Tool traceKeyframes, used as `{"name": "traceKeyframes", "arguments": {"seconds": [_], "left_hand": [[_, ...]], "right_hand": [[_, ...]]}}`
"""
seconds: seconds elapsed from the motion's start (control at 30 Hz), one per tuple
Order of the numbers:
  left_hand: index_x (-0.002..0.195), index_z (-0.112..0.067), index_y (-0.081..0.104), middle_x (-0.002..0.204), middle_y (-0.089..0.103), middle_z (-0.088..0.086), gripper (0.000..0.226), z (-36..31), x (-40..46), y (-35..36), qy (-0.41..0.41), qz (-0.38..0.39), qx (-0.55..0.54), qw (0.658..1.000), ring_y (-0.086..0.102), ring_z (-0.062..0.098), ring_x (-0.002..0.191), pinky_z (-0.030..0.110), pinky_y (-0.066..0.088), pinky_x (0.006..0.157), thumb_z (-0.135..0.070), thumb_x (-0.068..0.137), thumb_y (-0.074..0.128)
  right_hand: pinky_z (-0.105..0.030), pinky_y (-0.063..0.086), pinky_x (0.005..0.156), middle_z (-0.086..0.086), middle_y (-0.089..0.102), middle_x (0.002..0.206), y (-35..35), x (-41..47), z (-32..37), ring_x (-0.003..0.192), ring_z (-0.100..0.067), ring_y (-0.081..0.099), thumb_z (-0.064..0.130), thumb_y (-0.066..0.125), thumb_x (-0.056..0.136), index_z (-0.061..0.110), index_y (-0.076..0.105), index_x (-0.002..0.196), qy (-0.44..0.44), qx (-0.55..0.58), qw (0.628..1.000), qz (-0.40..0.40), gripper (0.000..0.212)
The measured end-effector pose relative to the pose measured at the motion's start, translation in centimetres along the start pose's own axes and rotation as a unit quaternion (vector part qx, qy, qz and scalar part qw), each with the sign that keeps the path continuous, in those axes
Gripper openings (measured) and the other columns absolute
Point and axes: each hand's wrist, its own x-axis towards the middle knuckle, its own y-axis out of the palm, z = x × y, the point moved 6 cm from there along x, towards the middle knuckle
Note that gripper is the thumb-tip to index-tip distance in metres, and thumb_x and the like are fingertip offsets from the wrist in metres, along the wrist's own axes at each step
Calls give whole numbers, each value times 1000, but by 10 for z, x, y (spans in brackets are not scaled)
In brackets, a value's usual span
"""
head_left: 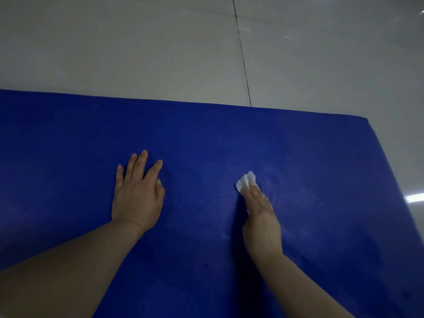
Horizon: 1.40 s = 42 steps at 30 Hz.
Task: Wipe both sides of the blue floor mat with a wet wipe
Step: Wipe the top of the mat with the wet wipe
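The floor (137, 42) is made of large pale grey tiles with a smooth, slightly shiny surface. A thin dark grout line (242, 53) runs from the top edge downward, leaning a little to the right. A second, fainter grout line (321, 21) crosses it near the top and goes toward the right side. At the right edge, a bright white reflection of light (414, 198) lies on the tiles. Another weak reflection (421, 11) shows in the upper right corner.
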Motion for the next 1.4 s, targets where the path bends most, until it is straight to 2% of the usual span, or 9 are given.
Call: {"name": "traceKeyframes", "arguments": {"seconds": [0.17, 0.43, 0.67, 0.87, 0.93, 1.03, 1.13, 1.3, 1.4], "left_hand": [[148, -20, 33, 160, 10, 7, 48, -3, 3, -6, -11, 52, 25, 998, 5, 22, 148, 41, 0, 119, -23, 101, 33], [154, -25, 9, 161, -7, 3, 59, -27, 10, -27, -90, 275, 135, 948, 1, 21, 148, 47, 8, 119, -37, 102, 34], [150, -31, -15, 151, -35, -2, 59, -8, -39, -5, -69, 184, 135, 971, -18, 20, 146, 54, 2, 117, -44, 100, 13], [150, -29, 2, 160, -9, 0, 57, 0, -40, 5, -10, 61, 74, 995, -7, 20, 148, 51, -7, 115, -43, 97, 16], [152, -24, 22, 161, 5, 3, 55, 2, -41, 2, -5, 45, 32, 998, 0, 21, 148, 48, -7, 116, -33, 99, 35], [140, -12, 46, 157, 23, 10, 47, 8, -47, -3, 9, 8, -46, 999, 14, 23, 147, 44, -2, 118, -17, 94, 52], [135, -8, 52, 155, 29, 12, 41, 14, -50, -5, 14, -19, -84, 996, 18, 23, 145, 35, 0, 119, -11, 93, 54], [133, -6, 53, 153, 31, 13, 40, 9, -54, -2, 40, -18, -96, 994, 20, 24, 145, 34, 5, 119, -8, 93, 54], [134, -6, 52, 154, 29, 15, 40, 5, -60, 0, 41, -5, -76, 996, 18, 26, 145, 38, 7, 118, -9, 94, 52]], "right_hand": [[-25, 5, 118, 10, 19, 152, 11, -1, 0, 143, -12, 18, -23, 45, 75, 13, 37, 145, 63, 36, 997, -11, 79], [-24, -4, 119, 19, -6, 152, 7, 1, 2, 145, -5, -3, -8, 38, 85, 24, 10, 152, 59, 42, 994, 87, 79], [-27, 11, 117, 9, 24, 150, 10, -2, 1, 142, -17, 26, -16, 45, 77, 13, 34, 146, 87, 47, 995, -25, 75], [-3, 22, 99, 11, 45, 135, 15, 5, 19, 126, -6, 41, -18, 39, 84, 19, 48, 137, 207, 121, 968, -80, 65], [-1, 21, 92, 3, 52, 123, 27, 4, 61, 116, -16, 48, -13, 39, 85, 13, 53, 131, 135, 137, 981, -12, 54], [-27, 13, 112, -9, 41, 146, 60, -24, 125, 136, -31, 33, -2, 37, 77, 10, 40, 143, -107, 82, 981, 140, 68], [-29, 14, 117, -7, 38, 149, 48, -22, 94, 139, -23, 34, -1, 23, 68, 11, 47, 139, -204, 6, 973, 105, 75], [-38, 30, 114, 5, 25, 156, -21, -24, -41, 144, -13, 23, -24, 30, 65, 24, 49, 135, 162, -3, 986, -46, 86], [-38, 26, 115, -11, 38, 148, 6, -34, -3, 138, -27, 32, -14, 37, 77, 7, 44, 139, 178, 19, 983, -46, 66]]}}
